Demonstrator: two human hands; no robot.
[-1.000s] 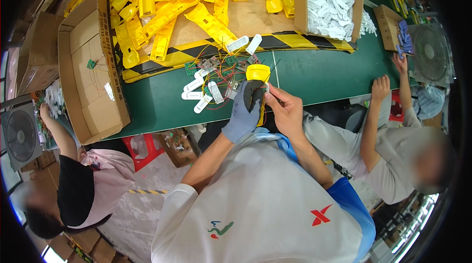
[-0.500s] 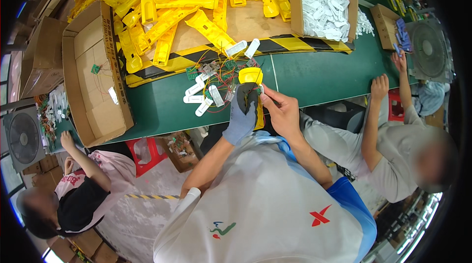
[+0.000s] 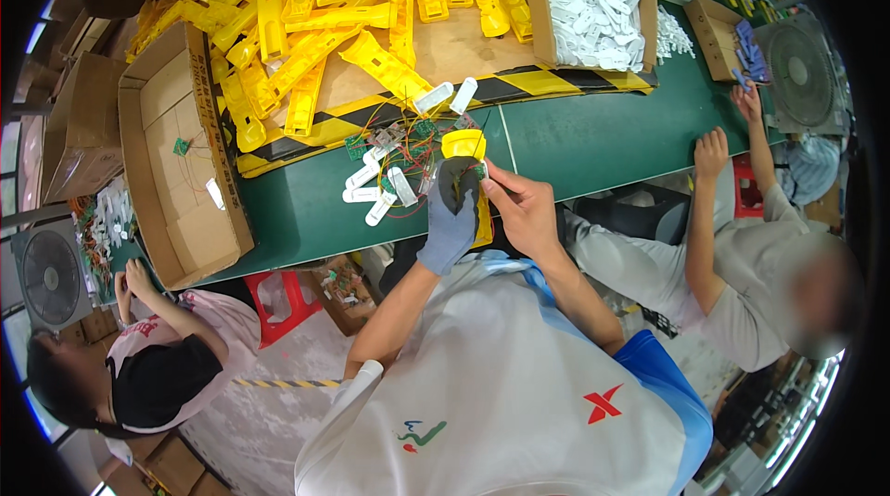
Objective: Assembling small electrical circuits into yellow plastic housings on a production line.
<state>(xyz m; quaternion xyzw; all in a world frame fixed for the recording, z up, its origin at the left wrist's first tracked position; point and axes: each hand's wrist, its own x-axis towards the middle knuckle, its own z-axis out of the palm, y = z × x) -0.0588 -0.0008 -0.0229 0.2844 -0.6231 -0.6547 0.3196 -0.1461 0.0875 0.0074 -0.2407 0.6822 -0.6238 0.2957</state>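
My left hand (image 3: pixel 451 218), in a grey glove with dark fingers, is closed round a yellow plastic housing (image 3: pixel 464 145) held over the bench's near edge. Its rounded end sticks out beyond the glove, and the palm hides much of the rest. My bare right hand (image 3: pixel 525 211) is at the housing's right side, thumb and fingertips pinched together. Whatever they grip is too small to name; a bit of green and thin wires show there. Just left of the housing lie small green circuit boards (image 3: pixel 425 130) with red and yellow wires, among several white plastic covers (image 3: pixel 380 209).
Yellow housings (image 3: pixel 313 60) are heaped behind a striped-tape edge. A box of white parts (image 3: pixel 593 19) stands at far right, an open cardboard box (image 3: pixel 176 227) at left. Co-workers sit on both sides; a red stool (image 3: pixel 281 311) is below the bench (image 3: pixel 575 144).
The view has shifted slightly. My hands keep nearly the same grip on the housing, with the right fingertips a little closer to the glove. The left co-worker's hands have come together.
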